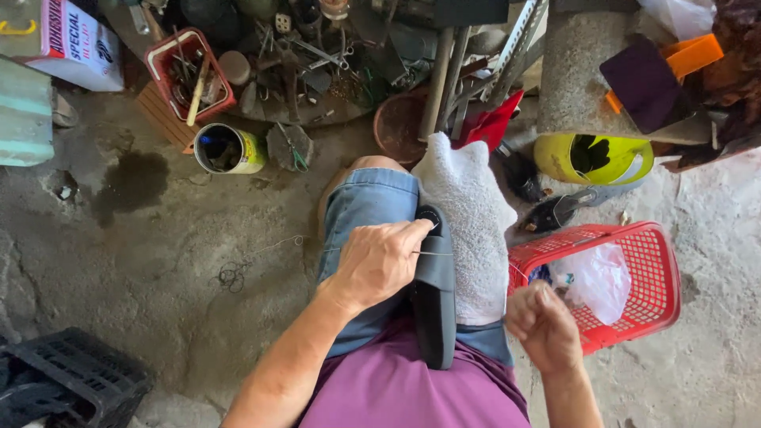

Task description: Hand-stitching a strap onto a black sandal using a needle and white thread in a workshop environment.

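Seated person, view straight down onto the lap. A dark grey slipper [434,305] lies lengthwise on the right thigh, on edge, with a white towel [469,230] spread under and beside it over the knee.

Left hand [379,263] is clamped over the slipper's upper half, fingers curled round the edge and thumb side toward the toe, holding it steady against the leg. Right hand [543,325] is closed in a fist just beside the red basket [662,273], w/ a thin thread [444,254] running taut from the slipper across the towel toward it. What's pinched inside the fist is too small to tell.

Handling, as a guess: the slipper looks like soft rubber or foam, light, bendy, a bit grippy, so it will flex unless gripped across the sole near the stitch point, approx. where the left hand sits. The thread is fine and probably slips or snaps under a jerk.

Nearby: 1 yellow tin can [228,149], a small red crate of tools [189,73], a black crate [75,380], a plastic bag [596,277] in the basket, all on a rough concrete floor [158,254].
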